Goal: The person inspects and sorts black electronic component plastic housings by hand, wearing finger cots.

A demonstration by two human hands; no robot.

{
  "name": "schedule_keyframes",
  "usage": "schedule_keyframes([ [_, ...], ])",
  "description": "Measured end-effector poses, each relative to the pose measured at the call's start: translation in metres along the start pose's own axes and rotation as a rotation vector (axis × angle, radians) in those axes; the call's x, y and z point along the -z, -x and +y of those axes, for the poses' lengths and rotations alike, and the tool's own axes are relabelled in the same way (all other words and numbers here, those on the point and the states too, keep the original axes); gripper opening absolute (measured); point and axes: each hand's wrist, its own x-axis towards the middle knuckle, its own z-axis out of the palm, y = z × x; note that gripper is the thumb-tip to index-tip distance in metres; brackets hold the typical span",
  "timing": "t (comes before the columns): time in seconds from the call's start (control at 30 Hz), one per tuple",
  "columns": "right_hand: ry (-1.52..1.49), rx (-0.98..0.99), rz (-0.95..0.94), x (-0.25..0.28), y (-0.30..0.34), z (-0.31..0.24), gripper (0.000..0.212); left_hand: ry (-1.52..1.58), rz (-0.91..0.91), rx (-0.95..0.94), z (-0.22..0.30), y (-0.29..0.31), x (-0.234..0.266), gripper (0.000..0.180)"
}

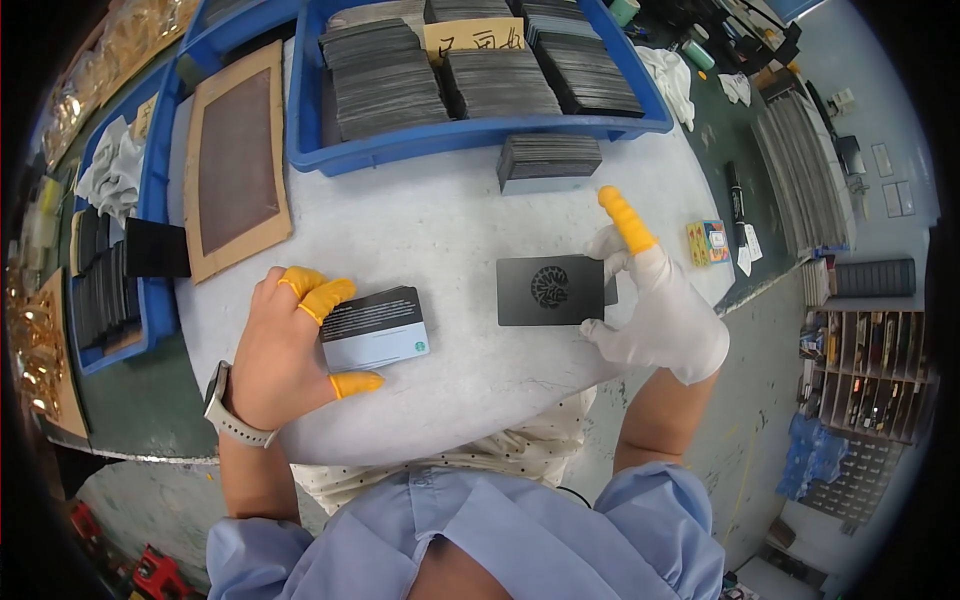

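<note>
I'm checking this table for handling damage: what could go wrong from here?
The left hand is bare apart from its yellow finger covers, so skin might smudge the stack of cards. The gloved right hand holds the dark card by its right end, so a loose grip could let it slip. The block of cards by the blue bin sits near that hand and might get knocked.

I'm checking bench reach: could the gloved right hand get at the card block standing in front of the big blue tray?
Probably yes. The right hand is close to the card block, and nothing seems to stand between them, though it appears to be holding the black emblem card.
</note>
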Motion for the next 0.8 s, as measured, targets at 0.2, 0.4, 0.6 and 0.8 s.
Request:
schedule_keyframes([
  [0.2,-0.102,0.033,0.022,0.001,-0.003,-0.006,0.117,-0.001,-0.022,0.014,-0.001,0.001,0.001,0.082],
  [0.4,-0.17,-0.046,0.035,0.002,-0.001,-0.002,0.117,-0.012,-0.026,0.013,0.001,0.0,0.0,0.081],
  [0.6,-0.109,-0.152,0.119,0.002,0.004,0.009,0.112,0.023,-0.01,0.036,-0.005,0.002,-0.002,0.074],
  [0.8,0.075,-0.115,0.106,0.001,0.013,0.027,0.104,0.043,-0.008,0.039,-0.006,0.001,0.004,0.064],
])
